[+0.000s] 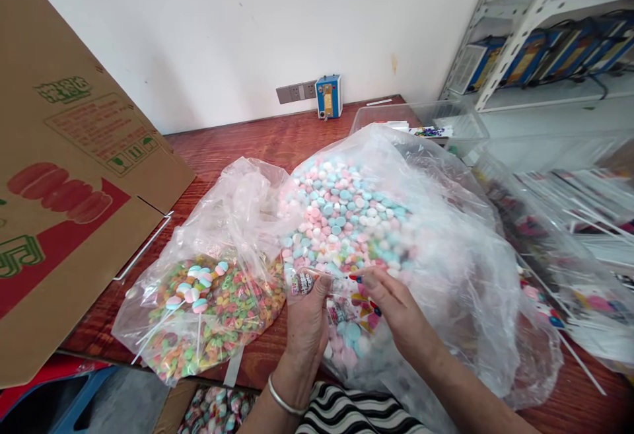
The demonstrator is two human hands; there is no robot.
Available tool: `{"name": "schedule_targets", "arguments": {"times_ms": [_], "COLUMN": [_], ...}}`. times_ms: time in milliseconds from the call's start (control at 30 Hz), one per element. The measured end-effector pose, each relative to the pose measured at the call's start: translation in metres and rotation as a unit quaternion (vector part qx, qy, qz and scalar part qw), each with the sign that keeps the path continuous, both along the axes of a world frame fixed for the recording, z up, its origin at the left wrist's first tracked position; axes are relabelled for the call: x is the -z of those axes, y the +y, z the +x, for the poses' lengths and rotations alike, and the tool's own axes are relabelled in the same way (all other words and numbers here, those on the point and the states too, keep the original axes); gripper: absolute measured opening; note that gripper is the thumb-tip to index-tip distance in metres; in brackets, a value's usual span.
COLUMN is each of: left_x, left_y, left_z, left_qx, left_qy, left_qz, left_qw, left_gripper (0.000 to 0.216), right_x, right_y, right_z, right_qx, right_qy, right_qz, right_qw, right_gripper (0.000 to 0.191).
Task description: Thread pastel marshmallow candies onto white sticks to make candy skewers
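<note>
My left hand (306, 318) and my right hand (396, 312) are both closed on a small clear printed wrapper (331, 289), held just above the near edge of a big clear bag of pink, blue and white round candies (347, 216). The left thumb pinches the wrapper's left end; the right fingers pinch its right end. To the left lies a smaller clear bag of multicoloured ring candies (212, 315) with several finished stick lollipops (195, 285) resting on top. A silver bangle (284, 397) sits on my left wrist.
A large cardboard box (64, 176) leans at the left on the wooden table (238, 140). A clear plastic bin (436, 120) stands behind the big bag. Bags of white sticks and wrappers (579, 222) fill the right side. A blue device (328, 96) sits by the wall.
</note>
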State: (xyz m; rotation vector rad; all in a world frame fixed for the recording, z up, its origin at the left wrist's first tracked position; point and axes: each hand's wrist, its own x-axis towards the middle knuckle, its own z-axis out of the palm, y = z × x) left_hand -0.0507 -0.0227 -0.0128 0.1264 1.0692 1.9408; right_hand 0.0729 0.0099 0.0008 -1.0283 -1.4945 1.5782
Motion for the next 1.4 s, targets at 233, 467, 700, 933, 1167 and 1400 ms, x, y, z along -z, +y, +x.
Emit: {"name": "schedule_targets", "arguments": {"times_ms": [233,467,700,933,1167,1400], "left_x": [0.009,0.016,0.016,0.013,0.013,0.022], "left_y": [-0.007,-0.002,-0.001,-0.009,-0.016,-0.014], "left_z": [-0.003,-0.015,-0.014,-0.016,-0.031,-0.030], "left_qx": [0.122,0.100,0.109,0.184,0.298,0.223], "left_qy": [0.036,-0.193,-0.231,-0.102,-0.029,-0.112], "left_qz": [-0.038,-0.041,-0.017,-0.021,-0.033,-0.049], "left_qw": [0.991,0.975,0.967,0.977,0.954,0.967], "left_gripper": [0.030,0.029,0.025,0.032,0.026,0.027], "right_x": [0.012,-0.006,-0.012,-0.003,-0.003,-0.006], "right_y": [0.001,-0.005,-0.015,-0.012,-0.014,-0.014], "right_z": [-0.002,0.008,0.009,-0.001,0.000,0.004], "right_qx": [0.068,0.062,0.025,0.014,0.050,0.043], "right_qy": [-0.055,-0.022,-0.067,-0.124,-0.133,-0.162], "right_qz": [0.056,0.130,0.328,0.344,0.438,0.447], "right_qw": [0.995,0.989,0.942,0.931,0.888,0.879], "right_gripper": [0.041,0.037,0.024,0.016,0.014,0.016]}}
